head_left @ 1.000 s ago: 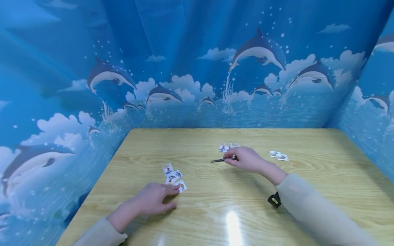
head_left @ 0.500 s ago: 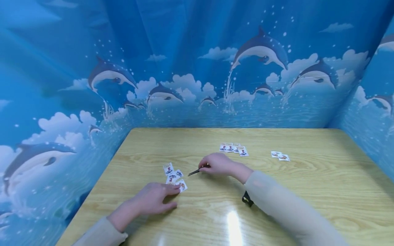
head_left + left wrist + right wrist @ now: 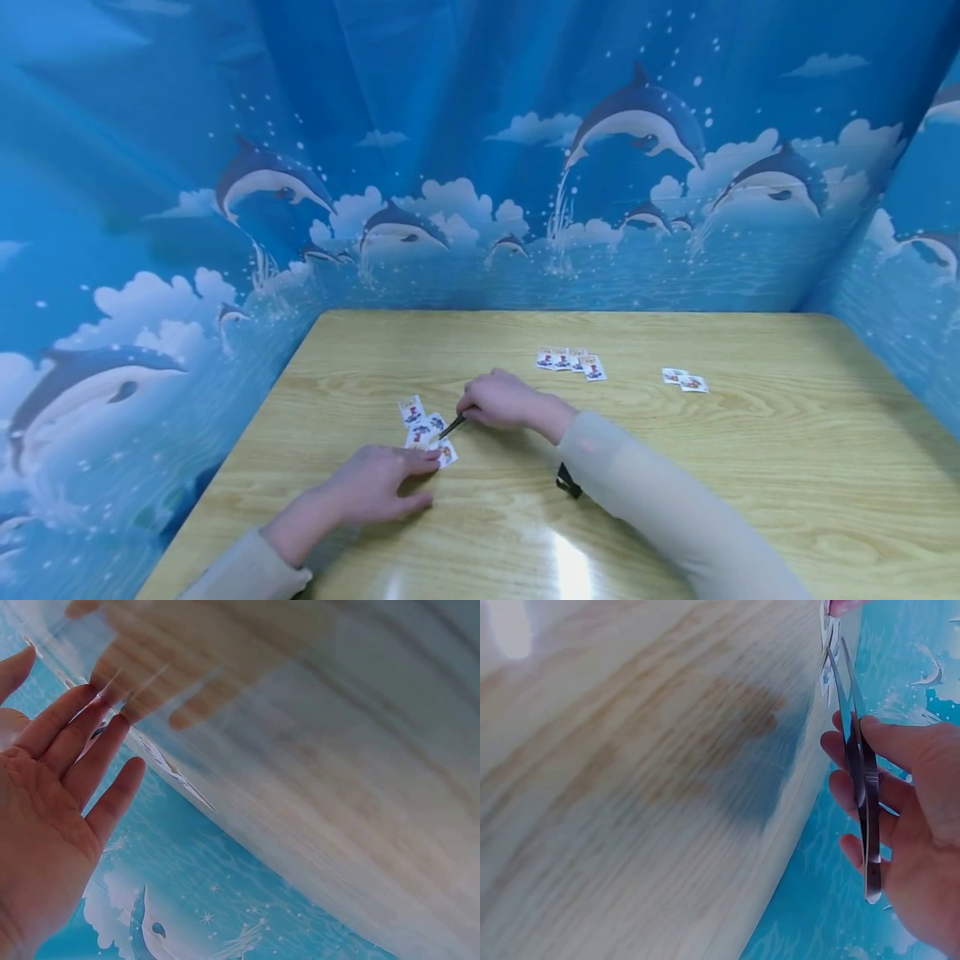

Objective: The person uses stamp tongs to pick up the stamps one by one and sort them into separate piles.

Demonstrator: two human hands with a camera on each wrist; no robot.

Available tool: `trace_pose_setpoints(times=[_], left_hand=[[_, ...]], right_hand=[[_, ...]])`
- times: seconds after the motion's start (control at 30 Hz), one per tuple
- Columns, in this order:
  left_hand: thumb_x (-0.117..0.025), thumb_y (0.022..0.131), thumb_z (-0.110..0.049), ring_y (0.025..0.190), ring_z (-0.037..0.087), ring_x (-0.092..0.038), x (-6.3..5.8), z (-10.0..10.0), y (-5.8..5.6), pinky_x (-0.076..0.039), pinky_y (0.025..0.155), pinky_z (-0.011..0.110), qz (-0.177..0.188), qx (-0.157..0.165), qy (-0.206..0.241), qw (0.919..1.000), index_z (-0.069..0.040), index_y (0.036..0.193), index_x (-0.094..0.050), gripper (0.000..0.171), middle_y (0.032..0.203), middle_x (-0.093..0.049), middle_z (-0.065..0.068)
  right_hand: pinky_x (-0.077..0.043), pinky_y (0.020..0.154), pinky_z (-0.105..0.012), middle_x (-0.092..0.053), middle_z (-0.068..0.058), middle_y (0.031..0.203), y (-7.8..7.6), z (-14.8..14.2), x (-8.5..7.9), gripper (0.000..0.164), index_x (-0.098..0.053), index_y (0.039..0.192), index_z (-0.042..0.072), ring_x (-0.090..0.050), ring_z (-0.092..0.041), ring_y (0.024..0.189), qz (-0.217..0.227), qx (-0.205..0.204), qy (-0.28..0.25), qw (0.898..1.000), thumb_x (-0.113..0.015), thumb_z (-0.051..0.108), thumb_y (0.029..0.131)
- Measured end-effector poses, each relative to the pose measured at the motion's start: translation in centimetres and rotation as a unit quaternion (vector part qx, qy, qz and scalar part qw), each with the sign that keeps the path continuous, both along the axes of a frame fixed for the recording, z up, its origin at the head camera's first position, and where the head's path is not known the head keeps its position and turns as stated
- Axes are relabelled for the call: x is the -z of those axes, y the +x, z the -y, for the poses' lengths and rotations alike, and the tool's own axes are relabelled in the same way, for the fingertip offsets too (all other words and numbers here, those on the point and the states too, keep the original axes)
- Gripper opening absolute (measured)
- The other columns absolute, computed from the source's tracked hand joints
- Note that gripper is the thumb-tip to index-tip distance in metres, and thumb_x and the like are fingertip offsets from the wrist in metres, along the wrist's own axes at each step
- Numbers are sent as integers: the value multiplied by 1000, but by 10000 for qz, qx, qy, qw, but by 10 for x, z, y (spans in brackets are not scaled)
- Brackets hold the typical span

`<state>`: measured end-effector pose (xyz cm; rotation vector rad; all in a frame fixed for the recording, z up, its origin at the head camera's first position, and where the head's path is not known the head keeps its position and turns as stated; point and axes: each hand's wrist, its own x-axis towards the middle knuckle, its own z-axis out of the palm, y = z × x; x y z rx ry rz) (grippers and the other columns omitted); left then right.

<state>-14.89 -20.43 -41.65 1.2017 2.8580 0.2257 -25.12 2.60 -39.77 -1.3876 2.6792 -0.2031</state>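
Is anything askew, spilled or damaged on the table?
Slightly askew: the loose cards by the left hand overlap at mixed angles, and the rightmost card of the far four sits out of line. No spill shows; card damage is too small to judge.

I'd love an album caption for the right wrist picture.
A right hand holds slender metal tweezers, tips parted, near small printed cards and a wood-grained tabletop.

Passage: tabletop (image 3: 633, 368) between four-card row (image 3: 562, 360) and card pair (image 3: 693, 383) | Obstruction: left hand (image 3: 375, 487) at near side of card cluster (image 3: 417, 433), right hand (image 3: 502, 400) with tweezers (image 3: 453, 425) at its right
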Motion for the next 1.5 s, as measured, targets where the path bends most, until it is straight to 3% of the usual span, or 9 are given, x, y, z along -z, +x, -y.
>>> trace_pose_setpoints(times=[0.47,0.8,1.2,1.5], left_hand=[[-64,91,-40,119,22,-58,0,-1,0,-48,97,41,200,-125,-67,9997,-12,126,-66,45,135,-58,-1],[-63,92,-38,115,21,-60,0,-1,0,-51,93,39,225,-16,56,9997,-13,129,-64,44,134,-59,-1],[-63,92,-37,116,23,-60,-2,-1,0,-50,95,42,199,-7,-31,9998,-12,125,-66,41,132,-60,-1],[-63,92,-39,115,23,-61,0,0,-2,-51,93,41,79,-35,-81,9999,-11,123,-67,42,132,-61,0]], right_hand=[[-39,77,-29,-64,8,88,-1,0,-1,17,-75,107,20,-59,-11,84,18,96,145,9998,-63,20,95],[-39,78,-27,-63,10,87,-1,4,-1,17,-74,107,22,-57,-9,82,-91,58,171,9998,-62,22,95],[-42,87,-34,-67,7,94,-5,-1,-2,17,-75,105,21,-60,-11,87,163,223,320,9991,-62,20,96],[-41,91,-36,-69,8,94,1,-8,-8,14,-76,101,21,-60,-11,89,509,396,273,9975,-64,20,93]])
